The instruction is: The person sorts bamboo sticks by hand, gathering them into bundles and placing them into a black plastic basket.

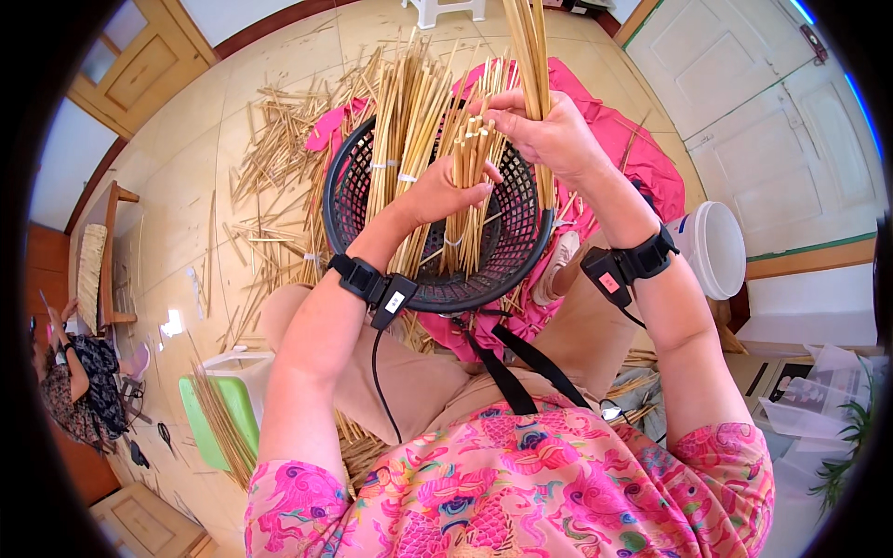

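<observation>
The left hand (445, 193) is curled around a short bundle of cut straw stalks (468, 177), its fingers (476, 190) pressed together around the stems, holding the bundle upright over the black mesh basket (437, 284). The right hand (544, 130) sits just above and to the right, its fingers closed on a longer sheaf of straw (528, 46) that rises out past the top of the view. The two hands nearly touch above the basket's middle. The basket rests on the person's lap, over a pink cloth (642, 158), and further tied straw bundles (405, 121) lean inside it. Loose stalks (270, 177) litter the tiled floor to the left. A white plastic bucket (714, 246) stands to the right, near the right forearm. A green stool (219, 418) carries more straw at lower left.
</observation>
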`<state>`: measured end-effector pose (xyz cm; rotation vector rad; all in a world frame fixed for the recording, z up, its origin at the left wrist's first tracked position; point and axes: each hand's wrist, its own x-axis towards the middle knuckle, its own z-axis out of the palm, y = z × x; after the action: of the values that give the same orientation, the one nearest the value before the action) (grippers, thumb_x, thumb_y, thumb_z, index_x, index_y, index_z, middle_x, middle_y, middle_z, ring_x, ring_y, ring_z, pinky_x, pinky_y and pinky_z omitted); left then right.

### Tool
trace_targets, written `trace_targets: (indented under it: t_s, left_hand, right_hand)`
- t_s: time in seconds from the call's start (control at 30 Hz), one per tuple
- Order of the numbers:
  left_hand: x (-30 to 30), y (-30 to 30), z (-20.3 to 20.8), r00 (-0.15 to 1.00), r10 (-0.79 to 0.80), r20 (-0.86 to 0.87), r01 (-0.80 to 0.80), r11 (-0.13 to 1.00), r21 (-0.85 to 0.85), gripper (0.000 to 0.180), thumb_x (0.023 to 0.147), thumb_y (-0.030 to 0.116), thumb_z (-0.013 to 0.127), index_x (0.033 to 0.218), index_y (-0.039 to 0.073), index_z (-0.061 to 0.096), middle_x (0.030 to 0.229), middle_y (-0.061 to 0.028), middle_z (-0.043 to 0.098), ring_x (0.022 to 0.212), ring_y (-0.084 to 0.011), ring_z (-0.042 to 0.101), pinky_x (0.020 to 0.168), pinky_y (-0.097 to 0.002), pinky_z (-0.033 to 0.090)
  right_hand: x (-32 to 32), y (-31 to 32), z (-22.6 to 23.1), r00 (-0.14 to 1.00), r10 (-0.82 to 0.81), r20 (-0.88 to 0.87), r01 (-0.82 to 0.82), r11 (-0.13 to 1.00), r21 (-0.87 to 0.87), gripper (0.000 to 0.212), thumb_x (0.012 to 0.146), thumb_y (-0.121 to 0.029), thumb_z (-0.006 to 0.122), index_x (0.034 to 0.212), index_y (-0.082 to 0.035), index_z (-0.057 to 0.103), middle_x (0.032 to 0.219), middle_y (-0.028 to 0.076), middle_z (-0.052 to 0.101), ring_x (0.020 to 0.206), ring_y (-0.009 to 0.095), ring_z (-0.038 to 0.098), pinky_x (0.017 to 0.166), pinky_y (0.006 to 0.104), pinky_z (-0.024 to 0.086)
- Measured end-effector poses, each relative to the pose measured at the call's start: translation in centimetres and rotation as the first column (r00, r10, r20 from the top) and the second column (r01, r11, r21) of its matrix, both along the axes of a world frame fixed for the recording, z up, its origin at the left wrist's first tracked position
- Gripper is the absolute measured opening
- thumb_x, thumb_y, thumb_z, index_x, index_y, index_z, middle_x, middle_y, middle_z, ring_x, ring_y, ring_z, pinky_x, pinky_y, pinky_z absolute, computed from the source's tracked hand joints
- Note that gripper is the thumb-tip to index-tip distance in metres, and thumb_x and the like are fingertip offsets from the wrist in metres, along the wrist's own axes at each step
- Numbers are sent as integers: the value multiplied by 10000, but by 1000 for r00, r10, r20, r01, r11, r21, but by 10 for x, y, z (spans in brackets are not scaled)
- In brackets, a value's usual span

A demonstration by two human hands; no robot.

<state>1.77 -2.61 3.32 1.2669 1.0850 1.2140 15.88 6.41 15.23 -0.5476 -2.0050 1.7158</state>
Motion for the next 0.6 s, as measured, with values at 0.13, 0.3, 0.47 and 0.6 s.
trace_targets:
  t_s: [0.13,0.3,0.47,0.6]
  left_hand:
    - [0,1,-3,1000,0,2,0,1000,15,126,839,85,570,955,41,593,771,-6,598,705,-84,589,665,-249,491]
    - [1,3,-12,999,30,15,-31,996,78,117,848,79,551,943,20,582,782,-33,608,729,-103,606,692,-267,504]
    - [2,2,-10,999,48,-9,-47,997,69,112,853,73,543,943,14,575,781,-39,607,753,-112,610,716,-277,502]
    - [11,9,-6,1000,-19,-3,19,996,90,112,855,74,540,944,14,572,781,-37,608,749,-109,602,708,-273,497]
  right_hand:
    - [-5,1,-1,998,-61,6,60,988,140,191,854,-172,648,961,-15,670,666,-42,560,527,42,469,470,233,377]
    - [-11,9,46,980,-142,-142,174,953,249,191,867,-187,631,961,-22,651,602,-66,467,475,30,365,430,200,273]
    - [-9,32,132,876,27,-482,59,985,163,205,902,-215,583,1005,-40,560,570,-77,350,424,23,303,370,178,236]
    - [9,42,165,799,52,-599,67,982,174,203,874,-180,625,1009,-39,568,569,-78,371,415,19,311,361,176,229]
